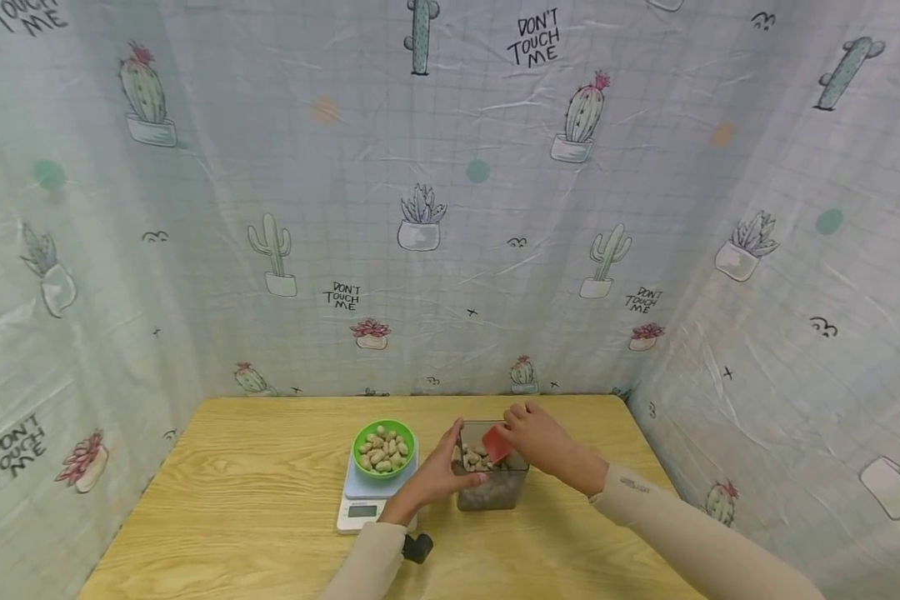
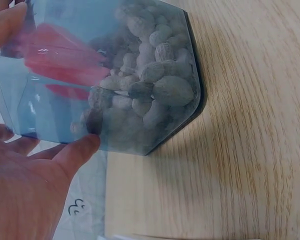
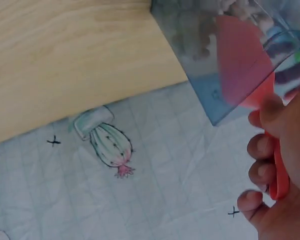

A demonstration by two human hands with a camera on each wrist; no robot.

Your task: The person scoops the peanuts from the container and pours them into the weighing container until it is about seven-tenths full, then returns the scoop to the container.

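Observation:
A clear, dark-tinted plastic container (image 1: pixel 489 490) stands on the table, partly filled with peanuts in their shells (image 2: pixel 155 82). My left hand (image 1: pixel 437 473) grips its left side, the thumb across the near face and the fingers along the left wall. My right hand (image 1: pixel 534 435) reaches over the right rim. Its fingers curl round the handle of a red scoop (image 1: pixel 497 443), whose blade tilts down into the container. In the left wrist view that blade touches or nearly touches the peanuts; whether it carries any is hidden.
Left of the container sits a white kitchen scale (image 1: pixel 351 518), its display unreadable. A green bowl (image 1: pixel 357 463) of peanuts rests on it. The wooden table (image 1: pixel 255 492) meets a cactus-print curtain (image 1: pixel 450 333) at the back and sides.

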